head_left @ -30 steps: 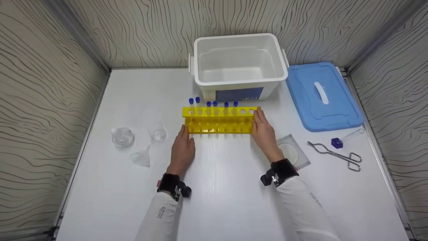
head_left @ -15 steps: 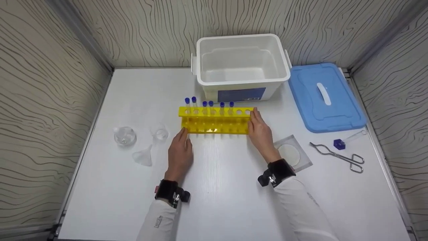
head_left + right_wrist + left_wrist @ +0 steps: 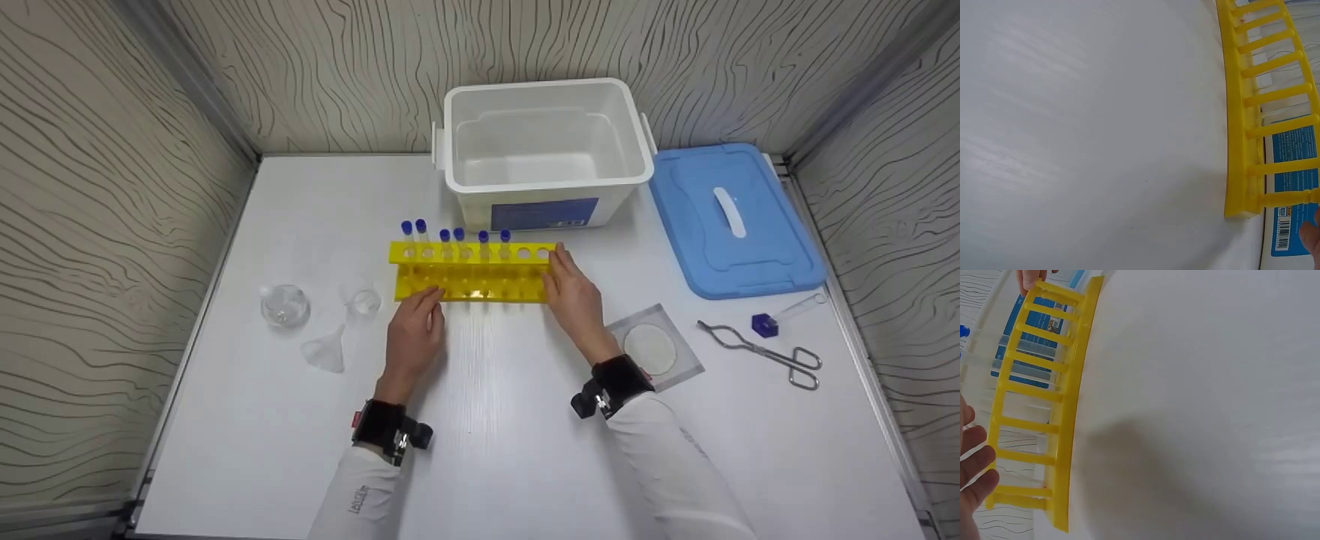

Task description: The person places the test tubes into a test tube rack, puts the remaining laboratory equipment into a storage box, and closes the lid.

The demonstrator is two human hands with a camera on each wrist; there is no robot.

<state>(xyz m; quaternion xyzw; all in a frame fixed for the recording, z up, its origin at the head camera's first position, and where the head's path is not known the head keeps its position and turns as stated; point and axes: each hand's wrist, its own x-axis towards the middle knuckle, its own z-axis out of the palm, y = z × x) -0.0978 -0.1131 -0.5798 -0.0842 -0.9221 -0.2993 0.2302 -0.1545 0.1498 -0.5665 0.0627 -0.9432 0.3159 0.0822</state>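
Observation:
A yellow test tube rack (image 3: 480, 283) stands upright mid-table, holding several clear test tubes (image 3: 445, 235) with blue caps. Its right end is gripped by my right hand (image 3: 576, 304), thumb at the front; in the right wrist view only a bit of that hand (image 3: 1311, 239) shows beside the rack's end post. In front of the rack's left part is my left hand (image 3: 412, 330), fingers loosely bent at its lower front edge. From the left wrist, those fingers (image 3: 979, 467) appear beside the upper rail, not wrapped round it; contact is unclear.
Behind stands an open white bin (image 3: 544, 191), its blue lid (image 3: 739, 225) to the right. Crucible tongs (image 3: 761, 349), a measuring cylinder (image 3: 799, 306) on its side and packed filter paper (image 3: 651, 349) lie right. Left are a funnel (image 3: 326, 351), a small beaker (image 3: 365, 302) and a round glass vessel (image 3: 285, 306).
The rack has slid left along with my right hand. My left hand has come off the rack's left end and shifted right along its front.

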